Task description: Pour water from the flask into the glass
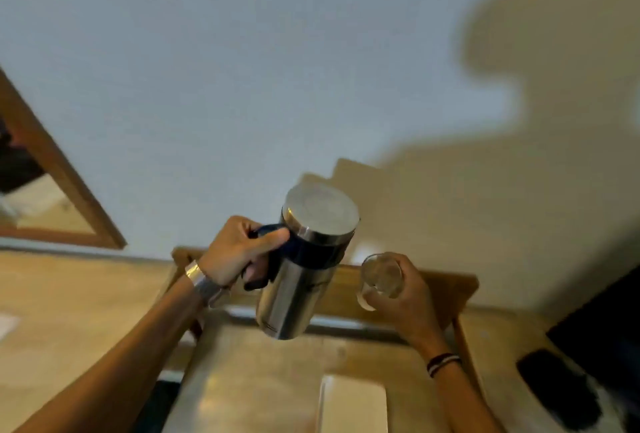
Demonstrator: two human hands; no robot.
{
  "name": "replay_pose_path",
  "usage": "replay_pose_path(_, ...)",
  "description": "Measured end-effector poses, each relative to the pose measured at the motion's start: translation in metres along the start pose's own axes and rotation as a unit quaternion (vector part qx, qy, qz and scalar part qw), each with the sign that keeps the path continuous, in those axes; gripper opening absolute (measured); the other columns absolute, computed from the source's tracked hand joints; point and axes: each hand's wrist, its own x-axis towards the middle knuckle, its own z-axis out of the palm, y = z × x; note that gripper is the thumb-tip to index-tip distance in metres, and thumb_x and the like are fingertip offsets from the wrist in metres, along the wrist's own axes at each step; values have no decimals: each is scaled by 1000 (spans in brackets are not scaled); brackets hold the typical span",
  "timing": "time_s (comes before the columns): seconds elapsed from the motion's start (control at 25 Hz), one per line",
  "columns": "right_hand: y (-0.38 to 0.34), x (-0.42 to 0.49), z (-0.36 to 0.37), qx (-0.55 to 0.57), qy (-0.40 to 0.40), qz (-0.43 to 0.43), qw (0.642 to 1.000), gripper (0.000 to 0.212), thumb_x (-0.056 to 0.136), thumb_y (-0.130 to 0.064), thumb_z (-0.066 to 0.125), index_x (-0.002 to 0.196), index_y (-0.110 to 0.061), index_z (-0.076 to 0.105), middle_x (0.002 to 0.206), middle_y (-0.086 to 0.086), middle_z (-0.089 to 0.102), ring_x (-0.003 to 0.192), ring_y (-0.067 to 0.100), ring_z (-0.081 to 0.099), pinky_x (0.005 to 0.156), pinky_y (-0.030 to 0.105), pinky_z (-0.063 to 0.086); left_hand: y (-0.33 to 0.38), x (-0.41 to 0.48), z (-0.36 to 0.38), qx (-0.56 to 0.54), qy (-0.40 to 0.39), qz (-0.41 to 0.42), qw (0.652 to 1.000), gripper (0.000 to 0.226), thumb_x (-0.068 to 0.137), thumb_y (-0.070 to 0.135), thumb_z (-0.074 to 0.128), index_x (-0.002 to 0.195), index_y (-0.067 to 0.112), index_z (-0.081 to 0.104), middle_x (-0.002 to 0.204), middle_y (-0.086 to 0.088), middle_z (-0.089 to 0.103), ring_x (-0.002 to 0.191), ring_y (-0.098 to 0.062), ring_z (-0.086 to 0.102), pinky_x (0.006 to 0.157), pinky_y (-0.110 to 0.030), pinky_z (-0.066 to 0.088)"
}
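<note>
A steel flask with a dark band and a dark handle hangs in the air above the table, near upright and slightly tilted, its flat lid on. My left hand grips the handle. To its right, my right hand holds a small clear glass lifted off the table, its mouth facing me. A gap separates the flask and the glass. I cannot tell whether the glass holds water.
A wooden table with a raised rim lies below, with a white rectangular plate near its front. A wood-framed mirror leans at the left. A dark object lies at the right. A plain wall stands behind.
</note>
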Motion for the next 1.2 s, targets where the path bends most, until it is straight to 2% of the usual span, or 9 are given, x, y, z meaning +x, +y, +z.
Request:
replay_pose_path(0.12,-101,37,-47,26,17,-87,996,55,82,-8,96,129,-18,70,115,9,75,108,26,73,92,40,66,124,29,-13,28,-2,76,997,65,78,51,82,39,9,51,29,-4,47,22,-16,38,38,-16,35)
replay_pose_path(0.28,-210,61,-96,87,32,-146,985,51,76,-19,97,121,-31,75,113,6,75,104,21,73,79,25,61,260,52,-19,103,3,118,988,73,71,55,86,36,9,41,27,-5,39,23,-18,28,40,-15,29)
replay_pose_path(0.52,-279,61,-130,119,49,-178,976,57,66,-28,98,119,-33,78,115,-1,80,98,9,78,72,17,59,395,58,-8,279,-50,99,954,67,62,64,85,40,16,44,33,1,38,29,-14,31,41,-18,27)
replay_pose_path(0.8,-304,55,-143,114,44,-190,974,51,56,-39,98,105,-42,83,104,-9,83,95,13,81,99,50,67,474,55,25,437,-104,17,893,65,77,59,76,41,20,37,35,4,33,30,-14,27,46,-20,24)
replay_pose_path(0.88,-308,56,-142,107,35,-191,975,48,58,-37,99,104,-35,84,101,-12,83,96,10,81,100,53,66,485,54,27,472,-57,3,880,57,92,40,65,47,18,38,35,2,31,29,-15,27,43,-20,24)
replay_pose_path(1.0,-308,58,-136,104,25,-190,976,44,60,-36,99,101,-31,84,103,-12,83,94,9,81,91,45,69,497,57,13,458,192,57,866,36,104,13,38,70,10,47,52,-9,37,50,-19,42,46,-17,29)
replay_pose_path(1.04,-307,57,-133,111,19,-190,975,45,61,-34,99,103,-33,84,103,-11,84,92,9,81,85,38,69,500,57,13,470,218,60,853,36,105,12,37,70,8,46,60,-9,36,58,-20,40,50,-19,27)
replay_pose_path(1.12,-307,58,-130,126,9,-191,973,46,66,-28,100,109,-36,85,103,-6,84,91,8,81,78,28,66,504,58,19,502,197,31,842,41,102,13,42,61,9,41,52,-8,39,46,-16,41,51,-21,25)
replay_pose_path(1.2,-307,59,-128,135,12,-192,972,47,69,-24,100,111,-36,85,105,-2,84,95,9,81,81,31,68,505,56,32,526,119,-6,842,52,98,14,42,45,12,43,28,2,34,21,-9,35,44,-18,28)
